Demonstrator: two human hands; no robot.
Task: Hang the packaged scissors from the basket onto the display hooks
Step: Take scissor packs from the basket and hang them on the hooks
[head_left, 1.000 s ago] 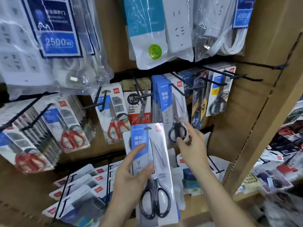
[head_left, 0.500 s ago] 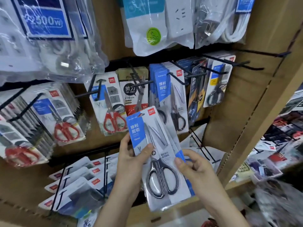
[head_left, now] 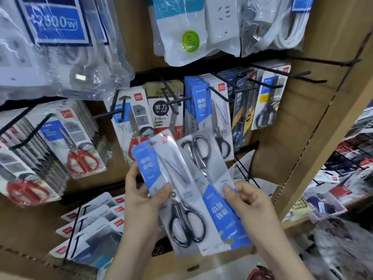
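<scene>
Fingers (head_left: pixel 165 191) of the left hand (head_left: pixel 141 199) are curled round the front scissors pack (head_left: pixel 173 178), thumb flat on its face, blades pointing up. The right hand (head_left: pixel 250 203) pinches the second scissors pack (head_left: pixel 212 201), thumb on the front, fingers tucked behind. And look, that one's upside down: black handles on top, blue label reading inverted. The two packs are fanned apart, overlapping in the middle, held low in front of the shelf, neither on a hook yet.

The step in hand, I'd say, is sorting them for hanging. To do it well, turn the right-hand pack over so its hanging end comes up. Then take the packs to the hook one at a time rather than forcing both together.

Just beyond, the matching blue-label packs (head_left: pixel 210 110) hang on a black display hook (head_left: pixel 220 94) with its tip angled upward. That looks like the right home: lift the hole over the tip, then slide back. Left of it hang red-handled scissors (head_left: pixel 80 156), and above are bagged power strips (head_left: pixel 181 27). I can't make out the basket.
</scene>
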